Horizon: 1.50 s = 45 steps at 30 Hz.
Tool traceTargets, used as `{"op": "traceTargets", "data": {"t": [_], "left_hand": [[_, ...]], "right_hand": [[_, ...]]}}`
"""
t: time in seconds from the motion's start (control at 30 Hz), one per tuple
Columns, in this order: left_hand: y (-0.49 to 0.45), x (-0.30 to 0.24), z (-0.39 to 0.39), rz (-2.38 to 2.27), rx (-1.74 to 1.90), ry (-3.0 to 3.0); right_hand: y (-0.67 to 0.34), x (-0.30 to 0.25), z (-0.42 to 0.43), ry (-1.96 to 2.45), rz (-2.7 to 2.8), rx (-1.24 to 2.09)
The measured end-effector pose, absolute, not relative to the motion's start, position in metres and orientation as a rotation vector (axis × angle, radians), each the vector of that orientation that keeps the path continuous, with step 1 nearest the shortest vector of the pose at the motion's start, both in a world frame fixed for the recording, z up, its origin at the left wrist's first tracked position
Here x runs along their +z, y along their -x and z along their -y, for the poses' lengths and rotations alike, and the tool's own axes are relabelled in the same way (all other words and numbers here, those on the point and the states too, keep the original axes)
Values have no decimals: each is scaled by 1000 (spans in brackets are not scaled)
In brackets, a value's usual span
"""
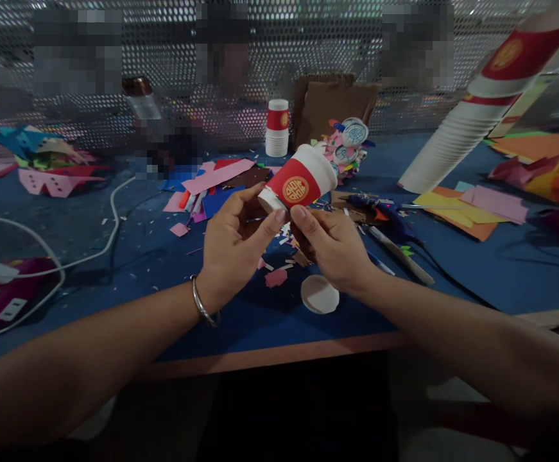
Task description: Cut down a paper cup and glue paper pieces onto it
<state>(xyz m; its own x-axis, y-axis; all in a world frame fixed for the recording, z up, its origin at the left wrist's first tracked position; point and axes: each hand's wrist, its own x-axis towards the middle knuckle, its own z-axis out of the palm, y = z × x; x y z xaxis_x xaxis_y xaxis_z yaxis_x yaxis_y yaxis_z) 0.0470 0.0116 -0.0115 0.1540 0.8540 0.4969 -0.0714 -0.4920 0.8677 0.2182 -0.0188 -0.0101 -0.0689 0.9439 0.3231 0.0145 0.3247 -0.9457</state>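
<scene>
A white paper cup (301, 179) with a red band and a gold emblem lies tilted on its side in the air above the blue table (115, 256), its base toward me. My left hand (233, 240) pinches the base of the cup with fingers and thumb; a silver bangle sits on that wrist. My right hand (334, 247) is closed just under the cup, thumb by the base; what it grips beyond the cup is hidden. A small white paper disc (319, 294) lies on the table below my right hand.
Coloured paper scraps (216, 183) and pens litter the table. A short cup stack (277, 127) and a brown paper bag (332, 106) stand at the back; a long cup stack (481, 109) leans at right. A white cable (110, 218) runs at left. A perforated metal screen (279, 64) stands behind.
</scene>
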Motion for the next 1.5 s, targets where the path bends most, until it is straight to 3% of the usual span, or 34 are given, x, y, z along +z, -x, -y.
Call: {"op": "traceTargets", "data": {"t": [1.17,1.5], "left_hand": [[-48,-17,-12,-809,1603,-1774],[-48,-12,-11,-749,1557,-1611]], "right_hand": [[-220,-11,18,966,1428,989],[-220,-3,20,994,1522,842]]}}
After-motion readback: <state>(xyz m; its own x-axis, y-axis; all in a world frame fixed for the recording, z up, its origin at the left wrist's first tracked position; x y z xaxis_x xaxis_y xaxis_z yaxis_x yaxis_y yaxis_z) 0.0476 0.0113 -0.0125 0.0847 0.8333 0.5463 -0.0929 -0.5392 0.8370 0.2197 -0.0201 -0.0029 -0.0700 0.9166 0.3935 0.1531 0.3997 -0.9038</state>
